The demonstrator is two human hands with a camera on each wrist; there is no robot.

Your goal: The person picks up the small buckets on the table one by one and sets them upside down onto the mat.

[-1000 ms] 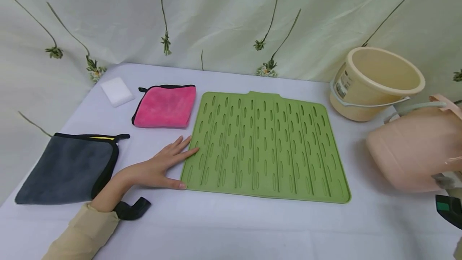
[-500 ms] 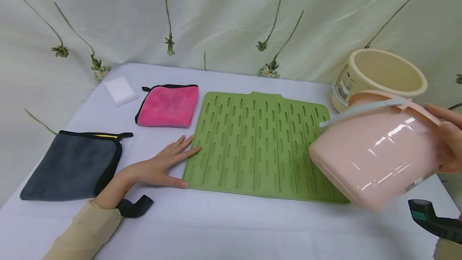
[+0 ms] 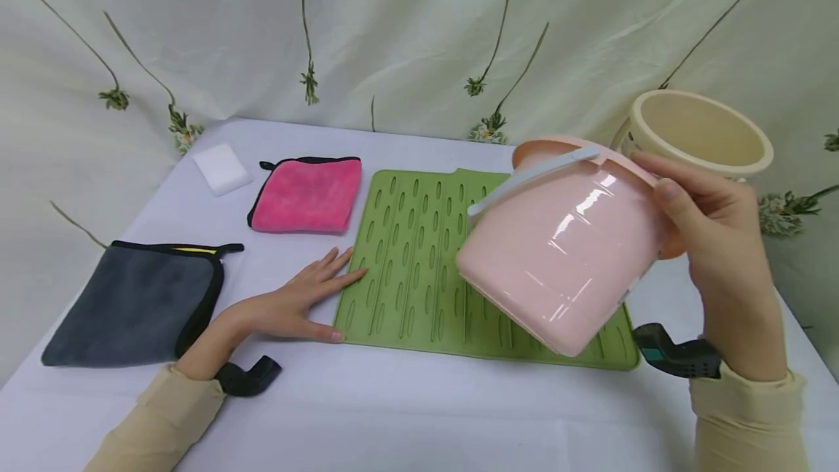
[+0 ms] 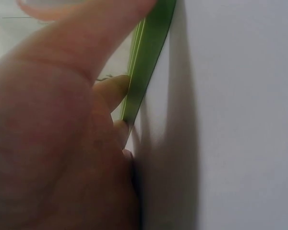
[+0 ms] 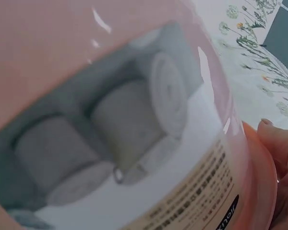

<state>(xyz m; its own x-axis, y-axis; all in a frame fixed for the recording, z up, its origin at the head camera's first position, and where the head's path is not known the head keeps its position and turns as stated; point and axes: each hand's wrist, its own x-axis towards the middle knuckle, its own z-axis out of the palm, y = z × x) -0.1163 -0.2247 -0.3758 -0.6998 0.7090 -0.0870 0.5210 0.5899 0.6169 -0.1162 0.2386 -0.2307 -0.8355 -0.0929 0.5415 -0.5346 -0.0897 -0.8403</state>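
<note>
A pink bucket (image 3: 557, 246) with a pale grey handle (image 3: 531, 179) hangs tilted above the right half of a green ridged mat (image 3: 406, 268). My right hand (image 3: 717, 239) grips its rim, thumb on the near side. In the right wrist view, a printed label (image 5: 134, 134) covers much of the bucket's wall. My left hand (image 3: 295, 308) lies with fingers spread on the mat's left edge, thumb at the near left corner. The left wrist view has the mat's green edge (image 4: 151, 52) running past the fingers. The bucket hides part of the mat.
A cream bucket (image 3: 701, 130) stands at the back right, partly behind the pink one. On the left are a folded pink cloth (image 3: 304, 195), a folded dark grey cloth (image 3: 138, 304) and a white sponge-like block (image 3: 221, 168). A flowered curtain (image 3: 393, 42) hangs behind.
My right hand has brought the pink bucket leftward from the right edge to over the mat. My left hand has stayed on the mat's left edge.
</note>
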